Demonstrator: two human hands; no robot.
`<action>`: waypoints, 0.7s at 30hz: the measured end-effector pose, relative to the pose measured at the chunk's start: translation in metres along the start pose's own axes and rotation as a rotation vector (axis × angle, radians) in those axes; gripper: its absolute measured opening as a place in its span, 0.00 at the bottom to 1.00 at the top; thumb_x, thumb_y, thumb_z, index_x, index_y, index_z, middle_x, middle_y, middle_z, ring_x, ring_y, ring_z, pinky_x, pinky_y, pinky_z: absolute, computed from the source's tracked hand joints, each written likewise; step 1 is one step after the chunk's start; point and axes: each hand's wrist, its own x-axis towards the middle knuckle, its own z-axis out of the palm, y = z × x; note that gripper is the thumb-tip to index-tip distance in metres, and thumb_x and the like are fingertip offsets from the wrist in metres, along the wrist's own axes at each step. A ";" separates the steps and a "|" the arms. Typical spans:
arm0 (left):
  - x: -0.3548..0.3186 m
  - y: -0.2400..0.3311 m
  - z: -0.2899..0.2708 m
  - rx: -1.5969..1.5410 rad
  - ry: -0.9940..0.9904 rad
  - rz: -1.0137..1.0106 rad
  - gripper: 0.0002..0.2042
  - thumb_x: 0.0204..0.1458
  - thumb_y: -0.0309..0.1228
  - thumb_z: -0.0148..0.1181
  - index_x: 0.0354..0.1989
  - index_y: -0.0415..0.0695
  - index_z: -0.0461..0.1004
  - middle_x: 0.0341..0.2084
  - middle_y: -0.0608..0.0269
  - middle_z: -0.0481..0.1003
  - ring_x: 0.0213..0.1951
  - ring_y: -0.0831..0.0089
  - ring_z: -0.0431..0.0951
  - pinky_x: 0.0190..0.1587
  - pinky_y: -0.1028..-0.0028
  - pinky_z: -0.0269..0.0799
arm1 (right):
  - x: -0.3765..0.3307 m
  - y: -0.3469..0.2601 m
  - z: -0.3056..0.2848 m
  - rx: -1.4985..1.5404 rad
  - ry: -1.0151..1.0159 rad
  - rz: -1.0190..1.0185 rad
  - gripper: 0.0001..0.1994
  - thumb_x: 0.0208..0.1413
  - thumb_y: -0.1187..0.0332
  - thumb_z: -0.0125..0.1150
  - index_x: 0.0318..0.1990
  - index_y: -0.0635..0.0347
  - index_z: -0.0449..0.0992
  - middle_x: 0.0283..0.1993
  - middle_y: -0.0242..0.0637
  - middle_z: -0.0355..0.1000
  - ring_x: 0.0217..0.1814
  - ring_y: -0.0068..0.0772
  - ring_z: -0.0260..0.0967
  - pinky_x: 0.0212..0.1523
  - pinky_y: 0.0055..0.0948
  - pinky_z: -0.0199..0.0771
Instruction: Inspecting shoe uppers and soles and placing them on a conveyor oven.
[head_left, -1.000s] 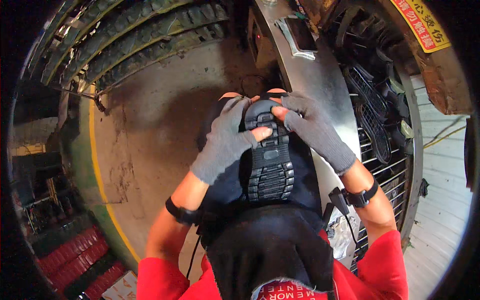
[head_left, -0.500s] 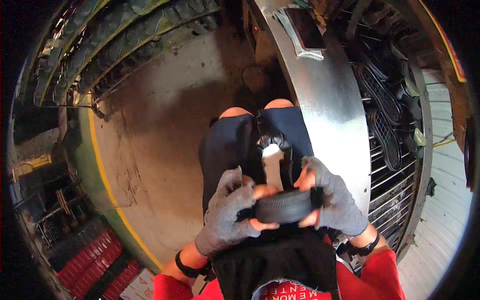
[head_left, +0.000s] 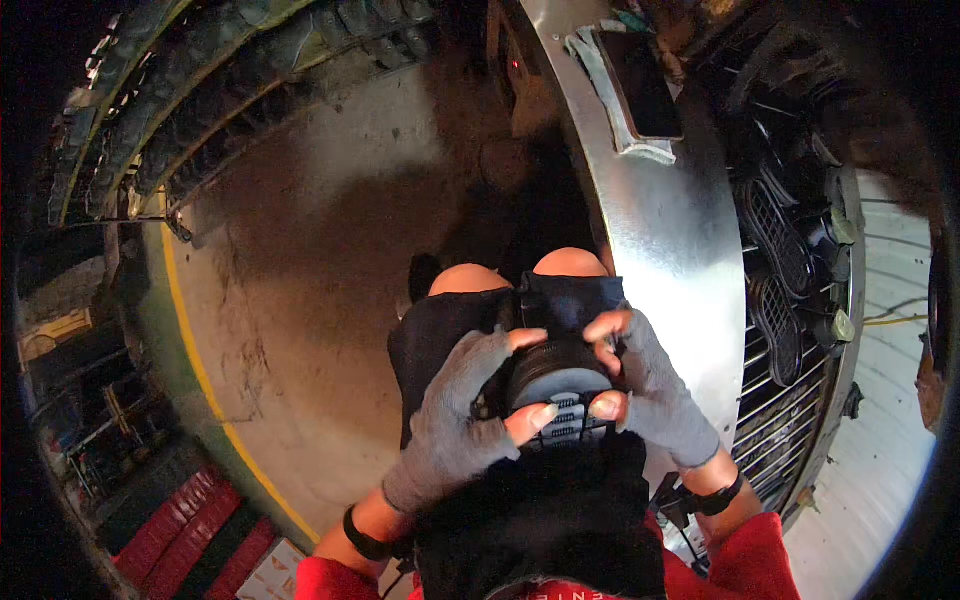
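Observation:
Over my lap, a black shoe (head_left: 562, 385) is held between both hands, its ridged curved edge away from me and part of its grey treaded underside toward me. My left hand (head_left: 465, 400), in a grey fingerless glove, is closed on the shoe's left side, with the thumb across the tread. On the opposite side, my right hand (head_left: 650, 395), gloved alike, grips with its thumb near the tread and its fingers curled at the far edge. The rest of the shoe is hidden by my hands and dark clothing.
A metal bench (head_left: 660, 230) runs along my right, with a dark flat device (head_left: 640, 85) on a pale cloth. Beyond it, black shoe soles (head_left: 775, 315) lie on a barred rack (head_left: 790, 415). Loaded shelves (head_left: 230, 90) stand far left; red stacked items (head_left: 190, 520) are lower left.
The shoe has been tipped, so its grey treaded underside now shows. My fingers have shifted around it, and the pale strip seen beyond it is no longer visible.

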 end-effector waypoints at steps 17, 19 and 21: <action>-0.065 0.099 0.006 -0.060 -0.292 0.596 0.46 0.46 0.57 0.79 0.74 0.53 0.68 0.74 0.40 0.58 0.75 0.43 0.60 0.77 0.52 0.49 | -0.133 -0.040 0.021 0.285 0.022 -0.020 0.49 0.65 0.27 0.48 0.75 0.64 0.62 0.57 0.48 0.74 0.47 0.35 0.76 0.54 0.38 0.76; -0.050 0.127 0.011 0.473 -0.336 1.087 0.40 0.50 0.64 0.72 0.68 0.56 0.75 0.72 0.41 0.62 0.72 0.40 0.63 0.77 0.49 0.49 | -0.150 -0.038 0.007 0.590 -0.113 0.049 0.48 0.67 0.26 0.41 0.76 0.63 0.61 0.67 0.49 0.72 0.65 0.40 0.73 0.66 0.42 0.74; -0.031 0.139 0.004 0.445 -0.203 1.293 0.39 0.53 0.65 0.68 0.67 0.51 0.75 0.71 0.43 0.64 0.71 0.40 0.65 0.77 0.49 0.50 | -0.157 -0.029 0.002 0.294 -0.042 -0.112 0.43 0.72 0.32 0.41 0.76 0.64 0.62 0.73 0.46 0.69 0.74 0.39 0.68 0.74 0.39 0.67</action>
